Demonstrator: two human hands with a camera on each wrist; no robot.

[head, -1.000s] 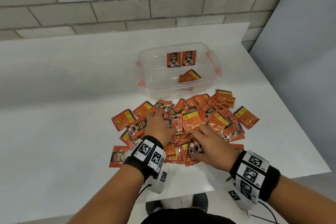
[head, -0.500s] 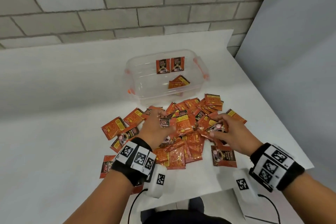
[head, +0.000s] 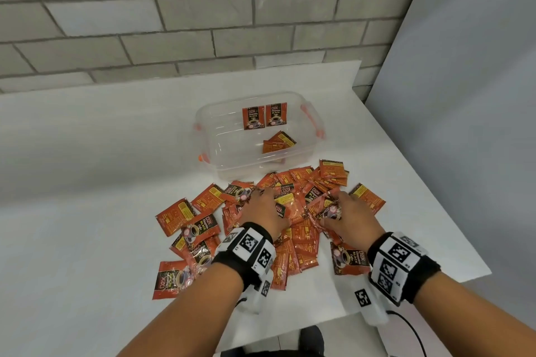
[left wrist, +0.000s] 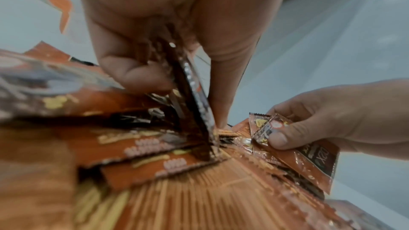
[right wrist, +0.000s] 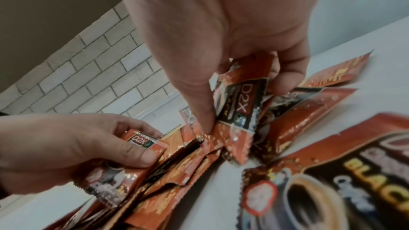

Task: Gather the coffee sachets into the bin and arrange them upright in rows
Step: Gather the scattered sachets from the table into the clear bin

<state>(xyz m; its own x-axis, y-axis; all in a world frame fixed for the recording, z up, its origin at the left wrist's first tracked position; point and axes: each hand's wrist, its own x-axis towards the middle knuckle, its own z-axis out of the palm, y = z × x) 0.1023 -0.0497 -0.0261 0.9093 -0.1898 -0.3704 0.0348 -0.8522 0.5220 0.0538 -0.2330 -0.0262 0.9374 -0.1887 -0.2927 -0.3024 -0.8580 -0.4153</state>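
Observation:
Several orange-and-black coffee sachets (head: 301,243) lie in a loose pile on the white table, in front of the clear plastic bin (head: 208,130). Two sachets (head: 253,118) stand upright against the bin's far wall, and a few (head: 278,142) lie flat on its floor at the right. My left hand (head: 262,206) is over the middle of the pile and pinches a sachet (left wrist: 192,97) on edge between thumb and fingers. My right hand (head: 345,213), just to its right, grips a small bunch of sachets (right wrist: 240,93) between thumb and fingers.
The table's right edge (head: 435,211) and front edge (head: 333,324) run close to the pile. A grey brick wall (head: 203,23) stands behind the table and a plain grey panel (head: 464,95) stands at the right. Bare tabletop stretches to the left of the pile.
Both hands came off the near part of the pile with sachets picked up. The right hand swung out to the right and has come back toward the left hand.

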